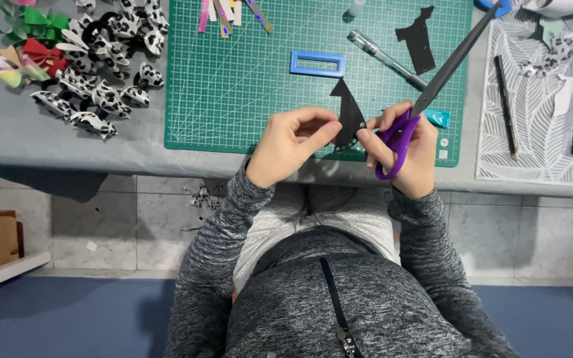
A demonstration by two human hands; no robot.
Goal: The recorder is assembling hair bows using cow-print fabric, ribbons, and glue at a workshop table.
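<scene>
– What's going on at the tabletop (48, 142)?
– Left hand (293, 142) pinches a black cutout (351, 113) over the green mat (233, 99); right hand (409, 149) grips purple scissors (426, 99), blades shut.
– Trimming?
– Looks like repositioning; the next cut needs the blades opened onto the edge.

Setting: home craft workstation, bow-making. Evidence: green gridded cutting mat (233, 86) on a grey-covered table (48, 132), directly beyond both hands. Pile of finished bows (101, 73), mostly black-and-white spotted, a few coloured, far off the left hand. Coloured strips (230, 13) at mat's far edge. Blue rectangular template (318, 63) just beyond the left hand. Pen (386, 59) and pencil (506, 106) beyond the right hand. Tiled floor (134, 219) with offcut scraps (201, 197) below the table.
</scene>
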